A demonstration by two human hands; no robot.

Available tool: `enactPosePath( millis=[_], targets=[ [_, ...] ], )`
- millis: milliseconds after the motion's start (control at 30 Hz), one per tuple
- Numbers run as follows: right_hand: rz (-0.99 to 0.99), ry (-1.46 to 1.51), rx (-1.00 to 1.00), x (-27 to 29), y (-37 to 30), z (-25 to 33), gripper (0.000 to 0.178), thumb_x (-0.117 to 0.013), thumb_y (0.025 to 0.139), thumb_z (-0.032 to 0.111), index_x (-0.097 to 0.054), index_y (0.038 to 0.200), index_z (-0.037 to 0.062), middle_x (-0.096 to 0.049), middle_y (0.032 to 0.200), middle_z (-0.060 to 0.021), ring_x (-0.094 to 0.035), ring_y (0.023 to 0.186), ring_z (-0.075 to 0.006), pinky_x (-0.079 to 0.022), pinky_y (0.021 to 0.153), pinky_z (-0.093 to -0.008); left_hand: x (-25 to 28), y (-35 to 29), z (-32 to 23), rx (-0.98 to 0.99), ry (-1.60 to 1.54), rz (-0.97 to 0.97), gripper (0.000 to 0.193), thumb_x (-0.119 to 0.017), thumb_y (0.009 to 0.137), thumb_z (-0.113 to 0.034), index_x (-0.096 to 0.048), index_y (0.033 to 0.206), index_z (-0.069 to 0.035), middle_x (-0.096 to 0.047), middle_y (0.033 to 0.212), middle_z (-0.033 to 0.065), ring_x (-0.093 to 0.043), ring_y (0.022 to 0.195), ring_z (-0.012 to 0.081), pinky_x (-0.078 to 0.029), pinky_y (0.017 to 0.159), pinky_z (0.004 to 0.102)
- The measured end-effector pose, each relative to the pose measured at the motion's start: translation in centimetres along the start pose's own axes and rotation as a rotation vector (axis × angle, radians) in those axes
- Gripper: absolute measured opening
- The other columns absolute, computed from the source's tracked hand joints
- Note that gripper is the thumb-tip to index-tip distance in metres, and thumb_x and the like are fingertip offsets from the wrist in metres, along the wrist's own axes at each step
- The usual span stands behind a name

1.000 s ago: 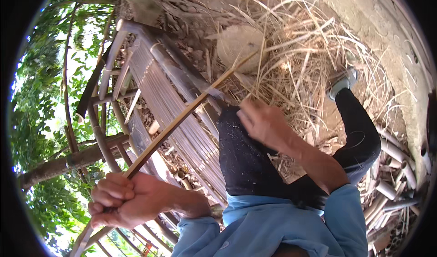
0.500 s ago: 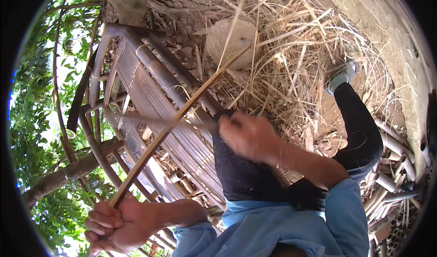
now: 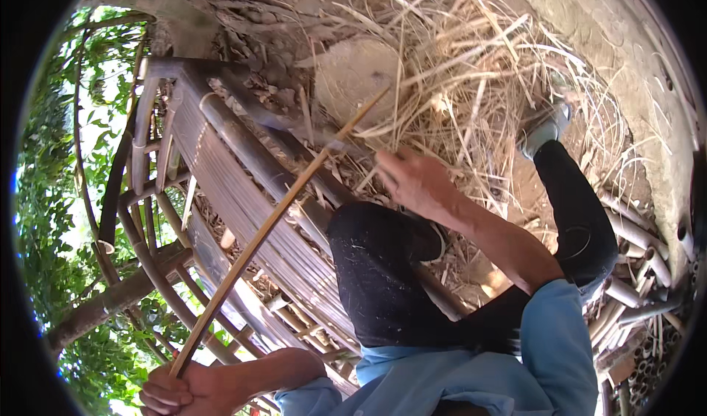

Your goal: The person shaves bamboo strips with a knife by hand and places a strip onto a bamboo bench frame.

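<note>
A long, narrow bamboo strip (image 3: 258, 247) slants from the lower left up toward the pile of shavings. Its near end is in my left hand (image 3: 180, 394), which is closed around it in a fist. My right hand (image 3: 416, 184) is closed on a knife, just right of the strip's far part. Motion smears the knife's blade (image 3: 336, 144), which lies across the strip near its far end. The fingers hide the handle. My bent leg in black trousers (image 3: 383, 283) is beneath the right forearm.
A bamboo bench with a slatted top (image 3: 258, 188) stands to the left. A flat round stone (image 3: 353, 77) and a heap of pale shavings (image 3: 464, 92) lie ahead. Cut bamboo tubes (image 3: 641, 250) are stacked at right, beside an earthen wall (image 3: 626, 62).
My right hand has moved up and rightward, taking the blade farther along the strip toward its far end. The left hand is slightly lower, still gripping the strip. The view has shifted a little.
</note>
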State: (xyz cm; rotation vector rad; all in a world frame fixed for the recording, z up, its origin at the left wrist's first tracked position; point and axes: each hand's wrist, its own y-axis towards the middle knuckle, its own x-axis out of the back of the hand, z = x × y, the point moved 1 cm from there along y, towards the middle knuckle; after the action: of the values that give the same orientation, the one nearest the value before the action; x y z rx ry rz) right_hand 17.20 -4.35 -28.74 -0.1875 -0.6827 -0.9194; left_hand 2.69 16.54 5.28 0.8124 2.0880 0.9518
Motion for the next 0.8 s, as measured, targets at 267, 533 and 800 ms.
enactPosePath(
  millis=[267,533,800],
  targets=[
    [0.029,0.095,-0.451,-6.4,0.0,-16.8,0.019,-0.056,0.104,0.021,-0.054,0.119,0.0105,-0.066,0.087,-0.0154,-0.064,0.063,-0.0245,-0.049,0.049,-0.0406,0.8,2.0,0.9,0.009,-0.154,-0.108,0.029,-0.048,0.106,-0.027,-0.048,0.079,-0.017,-0.033,0.063,-0.0094,-0.034,0.048,0.0047,-0.03,0.04,0.0215],
    [-0.021,-0.076,-0.451,-5.1,0.2,-17.7,0.023,-0.058,0.102,0.023,-0.049,0.115,0.0063,-0.066,0.08,-0.0188,-0.067,0.073,-0.0374,-0.051,0.063,-0.0489,2.1,4.9,-2.2,0.229,-0.151,-0.059,0.031,-0.046,0.095,-0.037,-0.046,0.081,-0.009,-0.031,0.064,0.0004,-0.029,0.052,0.0131,-0.027,0.051,0.0291],
    [-0.029,0.211,-0.253,6.6,0.1,5.7,0.022,-0.066,0.099,0.021,-0.053,0.104,0.0041,-0.061,0.07,-0.0125,-0.065,0.055,-0.0249,-0.048,0.046,-0.0375,-4.7,-0.8,-0.3,0.106,-0.228,0.149,0.04,-0.047,0.109,-0.044,-0.05,0.088,-0.01,-0.038,0.068,-0.0034,-0.033,0.048,0.007,-0.029,0.047,0.0238]
  ],
)
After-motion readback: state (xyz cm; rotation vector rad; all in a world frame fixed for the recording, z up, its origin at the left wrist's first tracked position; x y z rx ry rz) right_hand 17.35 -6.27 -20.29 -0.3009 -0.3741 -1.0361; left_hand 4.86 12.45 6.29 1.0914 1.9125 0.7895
